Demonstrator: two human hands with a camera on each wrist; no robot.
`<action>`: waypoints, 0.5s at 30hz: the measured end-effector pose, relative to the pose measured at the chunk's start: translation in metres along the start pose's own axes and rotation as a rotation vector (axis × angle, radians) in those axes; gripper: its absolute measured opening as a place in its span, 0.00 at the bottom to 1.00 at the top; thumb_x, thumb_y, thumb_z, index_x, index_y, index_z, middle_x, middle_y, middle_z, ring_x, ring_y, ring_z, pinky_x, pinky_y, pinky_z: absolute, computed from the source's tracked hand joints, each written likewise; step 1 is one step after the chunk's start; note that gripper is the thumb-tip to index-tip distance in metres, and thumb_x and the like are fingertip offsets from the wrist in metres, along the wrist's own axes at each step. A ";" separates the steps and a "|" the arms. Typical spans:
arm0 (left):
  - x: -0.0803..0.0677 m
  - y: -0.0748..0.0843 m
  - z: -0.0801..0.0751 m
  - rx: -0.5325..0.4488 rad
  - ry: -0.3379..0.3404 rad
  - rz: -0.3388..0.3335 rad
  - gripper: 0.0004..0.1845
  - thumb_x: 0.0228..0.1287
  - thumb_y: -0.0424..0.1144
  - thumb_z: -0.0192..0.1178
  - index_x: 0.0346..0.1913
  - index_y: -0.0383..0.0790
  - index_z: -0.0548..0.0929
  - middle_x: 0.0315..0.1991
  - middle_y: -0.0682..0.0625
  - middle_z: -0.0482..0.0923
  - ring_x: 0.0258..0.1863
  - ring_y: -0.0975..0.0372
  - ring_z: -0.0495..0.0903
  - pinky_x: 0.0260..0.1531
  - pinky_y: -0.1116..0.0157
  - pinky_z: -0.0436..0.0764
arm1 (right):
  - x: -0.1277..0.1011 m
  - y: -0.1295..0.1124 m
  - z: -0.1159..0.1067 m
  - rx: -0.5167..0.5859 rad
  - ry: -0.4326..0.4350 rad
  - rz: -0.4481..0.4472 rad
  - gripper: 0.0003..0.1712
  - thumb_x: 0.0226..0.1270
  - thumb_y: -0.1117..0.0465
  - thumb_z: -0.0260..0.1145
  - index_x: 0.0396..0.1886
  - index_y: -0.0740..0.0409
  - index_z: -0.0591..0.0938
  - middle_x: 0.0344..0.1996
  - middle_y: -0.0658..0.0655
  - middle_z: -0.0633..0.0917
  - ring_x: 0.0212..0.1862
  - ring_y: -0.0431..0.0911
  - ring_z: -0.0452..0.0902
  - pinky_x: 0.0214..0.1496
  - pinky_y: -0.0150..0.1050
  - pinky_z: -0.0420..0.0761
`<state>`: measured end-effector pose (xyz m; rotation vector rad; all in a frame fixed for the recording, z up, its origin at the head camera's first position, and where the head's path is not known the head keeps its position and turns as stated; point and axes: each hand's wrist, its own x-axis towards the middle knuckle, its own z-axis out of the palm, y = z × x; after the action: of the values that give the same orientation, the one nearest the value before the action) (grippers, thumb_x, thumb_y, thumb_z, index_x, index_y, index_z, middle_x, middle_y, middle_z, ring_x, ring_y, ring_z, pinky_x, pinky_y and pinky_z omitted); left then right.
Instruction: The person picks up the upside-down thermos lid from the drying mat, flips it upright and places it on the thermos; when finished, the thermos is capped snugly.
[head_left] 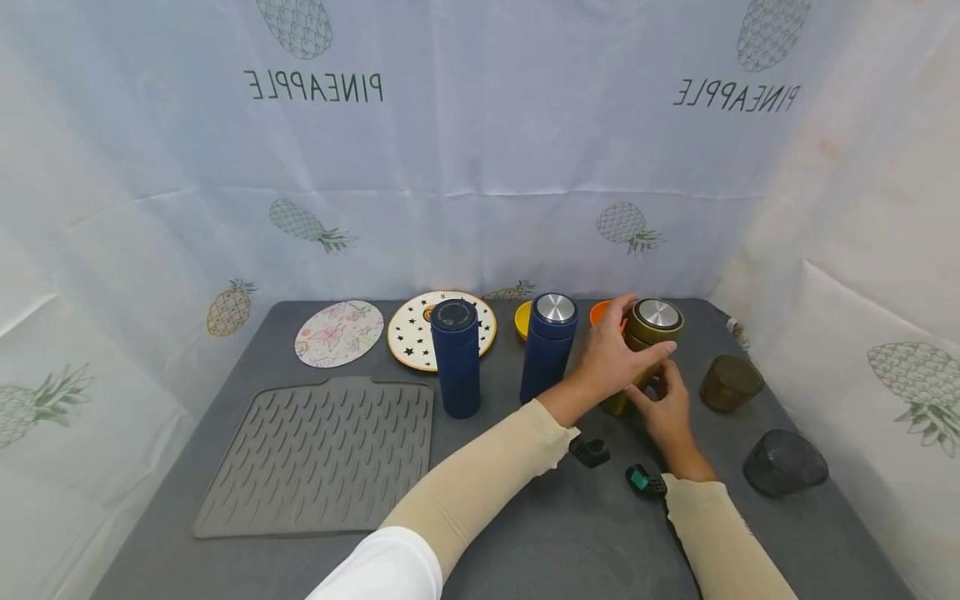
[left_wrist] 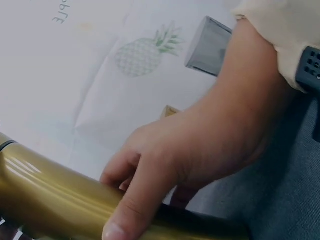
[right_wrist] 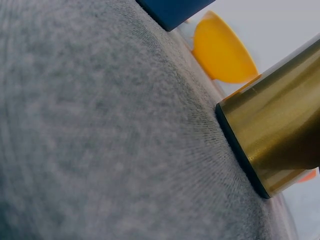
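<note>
From the head camera we see the gold flask (head_left: 645,354) standing upright on the grey table (head_left: 525,533), toward the back right, just right of two blue flasks (head_left: 455,357) and in front of an orange bowl (head_left: 603,312). The left hand (head_left: 611,354) wraps around the flask's upper body just below the steel-topped lid, fingers curled onto it, while the right hand (head_left: 663,408) grips the lower part from the front, its fingers bent around the body. Near the flask lie two dark cups (head_left: 731,383) on the right, a grey ridged mat (head_left: 318,454) and two patterned plates (head_left: 442,329) to the left. In the left wrist view the right hand (left_wrist: 200,150) fills the frame, thumb and fingers curved over the gold body (left_wrist: 55,200), so the hold looks firm. The right wrist view shows the flask's base (right_wrist: 270,145) with its dark rim seated on the grey surface, a yellow bowl (right_wrist: 220,50) behind it; no fingers show here. We judge the step in hand to be securing the flask with both hands, bottom braced, top gripped. Next, we think, one hand has to keep the body steady against the table while the other works near the lid, without tipping the flask into the bowl behind.
</note>
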<state>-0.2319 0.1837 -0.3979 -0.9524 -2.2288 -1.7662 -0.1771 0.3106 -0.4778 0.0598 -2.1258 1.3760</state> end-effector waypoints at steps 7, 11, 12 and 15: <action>0.010 0.004 0.009 0.033 -0.009 -0.070 0.47 0.53 0.56 0.72 0.73 0.55 0.59 0.61 0.56 0.70 0.54 0.67 0.73 0.48 0.69 0.76 | 0.001 0.002 0.000 0.049 0.022 -0.054 0.31 0.52 0.79 0.70 0.58 0.74 0.72 0.43 0.38 0.74 0.45 0.34 0.72 0.50 0.30 0.73; 0.012 0.002 0.010 0.062 0.003 -0.085 0.47 0.52 0.56 0.72 0.73 0.57 0.59 0.60 0.57 0.71 0.53 0.67 0.74 0.47 0.68 0.76 | 0.001 0.003 0.001 0.028 0.017 -0.051 0.32 0.52 0.78 0.70 0.59 0.74 0.72 0.44 0.38 0.74 0.45 0.32 0.72 0.51 0.30 0.72; 0.012 0.001 0.010 0.068 0.007 -0.083 0.47 0.52 0.56 0.72 0.73 0.57 0.59 0.60 0.57 0.71 0.53 0.67 0.74 0.47 0.68 0.75 | 0.001 0.003 0.001 0.021 0.014 -0.046 0.32 0.53 0.78 0.70 0.59 0.73 0.72 0.44 0.37 0.74 0.46 0.32 0.72 0.51 0.30 0.72; 0.010 -0.002 0.007 0.066 0.018 -0.054 0.47 0.53 0.54 0.73 0.73 0.54 0.60 0.60 0.56 0.71 0.53 0.68 0.74 0.47 0.71 0.75 | 0.001 0.003 0.001 0.014 0.012 -0.037 0.30 0.53 0.77 0.71 0.58 0.73 0.73 0.43 0.38 0.74 0.45 0.32 0.72 0.52 0.31 0.73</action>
<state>-0.2389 0.1940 -0.3966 -0.8682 -2.3074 -1.7040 -0.1790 0.3113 -0.4802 0.0956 -2.0953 1.3667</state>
